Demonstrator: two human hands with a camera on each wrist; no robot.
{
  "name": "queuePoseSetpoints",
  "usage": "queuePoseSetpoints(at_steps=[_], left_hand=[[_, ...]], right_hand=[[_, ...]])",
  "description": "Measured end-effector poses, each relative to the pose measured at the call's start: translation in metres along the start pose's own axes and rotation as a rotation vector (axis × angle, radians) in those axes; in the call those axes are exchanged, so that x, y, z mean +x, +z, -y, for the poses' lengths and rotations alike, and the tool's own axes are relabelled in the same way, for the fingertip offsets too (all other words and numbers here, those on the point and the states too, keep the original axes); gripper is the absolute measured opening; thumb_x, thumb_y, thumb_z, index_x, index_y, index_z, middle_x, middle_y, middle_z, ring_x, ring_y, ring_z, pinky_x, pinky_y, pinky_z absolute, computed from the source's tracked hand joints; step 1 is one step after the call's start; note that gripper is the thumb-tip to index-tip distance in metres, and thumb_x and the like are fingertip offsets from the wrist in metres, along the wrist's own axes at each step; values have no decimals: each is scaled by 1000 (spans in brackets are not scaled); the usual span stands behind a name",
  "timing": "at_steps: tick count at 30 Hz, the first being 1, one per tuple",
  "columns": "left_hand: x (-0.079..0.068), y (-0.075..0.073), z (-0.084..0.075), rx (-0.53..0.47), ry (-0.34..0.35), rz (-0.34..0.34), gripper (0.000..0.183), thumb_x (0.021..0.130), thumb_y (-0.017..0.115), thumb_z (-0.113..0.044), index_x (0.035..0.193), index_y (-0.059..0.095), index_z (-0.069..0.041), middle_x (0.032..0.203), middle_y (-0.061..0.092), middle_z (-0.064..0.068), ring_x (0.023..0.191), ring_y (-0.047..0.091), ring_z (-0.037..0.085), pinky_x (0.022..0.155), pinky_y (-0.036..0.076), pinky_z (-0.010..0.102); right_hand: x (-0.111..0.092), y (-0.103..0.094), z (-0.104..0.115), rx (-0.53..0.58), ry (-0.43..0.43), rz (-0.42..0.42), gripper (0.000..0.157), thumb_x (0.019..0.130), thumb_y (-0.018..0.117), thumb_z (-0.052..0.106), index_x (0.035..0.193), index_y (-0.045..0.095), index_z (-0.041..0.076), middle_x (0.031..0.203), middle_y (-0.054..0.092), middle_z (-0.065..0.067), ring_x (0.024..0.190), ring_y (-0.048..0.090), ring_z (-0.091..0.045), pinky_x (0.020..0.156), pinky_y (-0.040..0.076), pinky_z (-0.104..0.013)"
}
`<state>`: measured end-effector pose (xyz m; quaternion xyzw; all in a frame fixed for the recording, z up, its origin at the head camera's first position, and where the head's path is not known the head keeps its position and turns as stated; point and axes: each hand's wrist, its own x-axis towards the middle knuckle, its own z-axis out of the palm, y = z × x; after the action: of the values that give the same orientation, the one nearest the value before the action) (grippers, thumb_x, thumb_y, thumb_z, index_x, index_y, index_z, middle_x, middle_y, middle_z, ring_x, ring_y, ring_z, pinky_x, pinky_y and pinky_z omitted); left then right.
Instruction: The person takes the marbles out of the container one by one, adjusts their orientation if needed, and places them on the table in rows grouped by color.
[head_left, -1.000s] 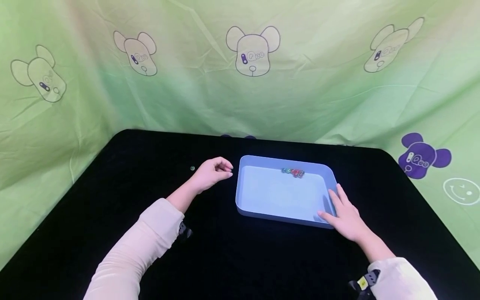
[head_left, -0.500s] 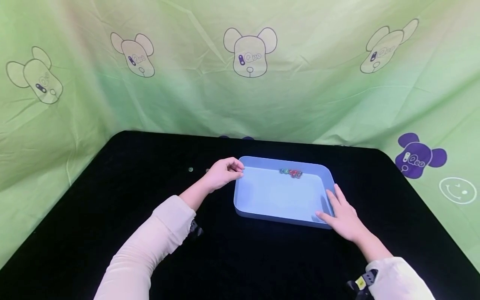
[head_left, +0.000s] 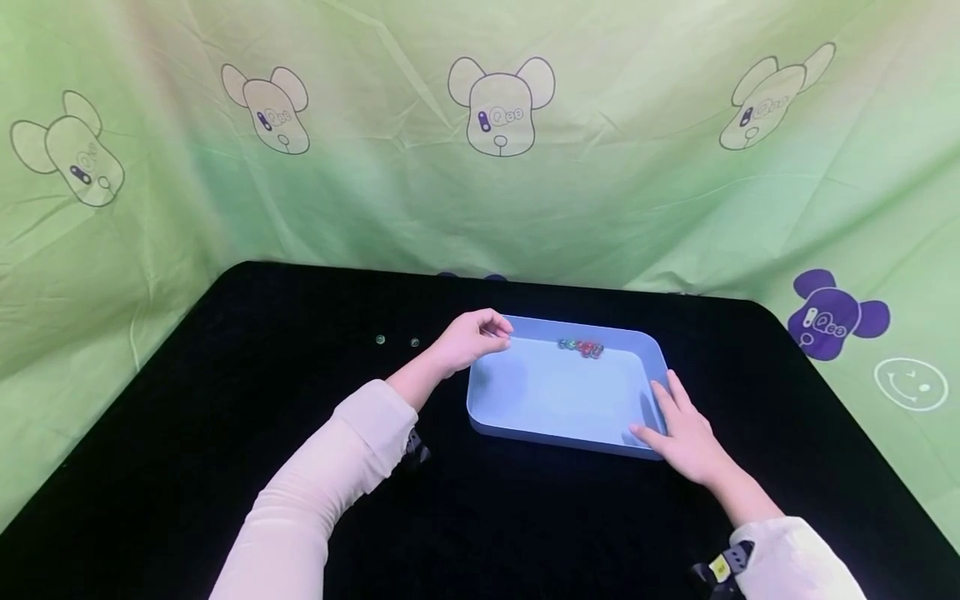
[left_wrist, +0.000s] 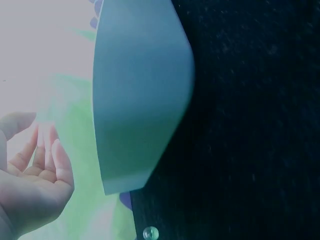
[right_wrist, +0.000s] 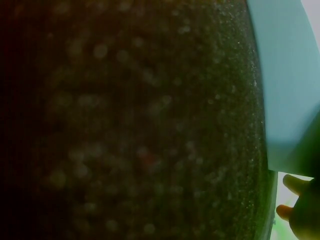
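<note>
A shallow blue tray (head_left: pixel 555 400) lies on the black table, with several small glassy marbles (head_left: pixel 581 347), red and green, clustered near its far side. My left hand (head_left: pixel 468 340) is over the tray's left edge, fingers bent toward the thumb. I cannot tell whether something small sits between these fingertips. In the left wrist view the left hand (left_wrist: pixel 37 185) is beside the tray wall (left_wrist: pixel 142 95), partly washed out by light. My right hand (head_left: pixel 690 437) rests on the tray's right rim, fingers spread and reaching inside.
Two loose marbles, a greenish one (head_left: pixel 380 339) and another (head_left: pixel 415 342), lie on the black tabletop (head_left: pixel 225 400) left of the tray. A green printed cloth (head_left: pixel 375 192) hangs behind the table and along both sides.
My left hand has moved right, from beside the tray to over its left edge, uncovering a second loose marble on the table. The right hand stays on the rim.
</note>
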<state>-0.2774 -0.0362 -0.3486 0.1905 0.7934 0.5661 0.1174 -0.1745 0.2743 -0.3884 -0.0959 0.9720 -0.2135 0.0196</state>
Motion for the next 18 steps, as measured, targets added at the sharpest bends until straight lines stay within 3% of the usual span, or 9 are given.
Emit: queuePoseSetpoints(at_steps=[9,18], left_hand=[[13,15,4,-23,-3,14,20,78,60,-4,96,58,1,85,56,5,78,50,15,63,39,20],[23,25,11,-30,-16,-21,22,77,60,-3,97,57,4,83,56,4,75,50,13,61,38,18]], right_hand=[[-1,-1,2,4,-2,-7,75,83,52,35,130,19,-12,137,-1,-29,118,12,-49,84,15,-64],[-1,-2,4,19,7,7,76,84,51,36,132,15,-11,138,-4,-28,119,10,-50,85,15,-64]])
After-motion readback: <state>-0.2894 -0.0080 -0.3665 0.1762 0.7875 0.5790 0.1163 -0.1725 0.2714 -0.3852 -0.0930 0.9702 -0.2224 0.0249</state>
